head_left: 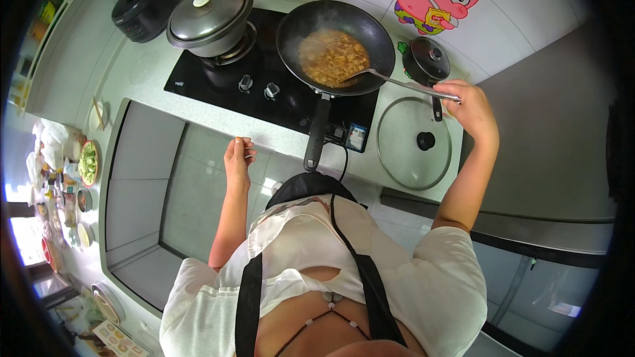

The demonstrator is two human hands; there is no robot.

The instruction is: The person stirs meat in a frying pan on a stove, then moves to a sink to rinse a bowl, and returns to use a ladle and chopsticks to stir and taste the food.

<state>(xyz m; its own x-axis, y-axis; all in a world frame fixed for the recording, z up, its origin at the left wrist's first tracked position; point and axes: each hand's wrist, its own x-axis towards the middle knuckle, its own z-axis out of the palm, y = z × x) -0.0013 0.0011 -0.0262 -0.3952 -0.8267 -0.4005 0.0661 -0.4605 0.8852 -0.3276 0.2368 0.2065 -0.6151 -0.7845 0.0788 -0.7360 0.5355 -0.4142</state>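
Observation:
My right hand [472,112] is closed round the end of a long metal cooking spatula [410,84]. The spatula's head lies partly buried in chopped, brownish food in sauce [331,56]. That food steams inside a dark wok [291,39] on the right burner, its black handle [318,129] pointing toward me. My left hand [239,157] hangs in front of the counter edge, apart from the wok handle. Its fingers are loosely bent and somewhat apart, with nothing seen in them.
A lidded metal pot [208,23] stands on the left burner of the black hob [218,89]. Right of the hob lie a glass lid [407,152] and a small lidded pan [426,59]. A rice cooker [142,6] sits far left; a plate of cut green vegetables [88,162] stands on the left counter.

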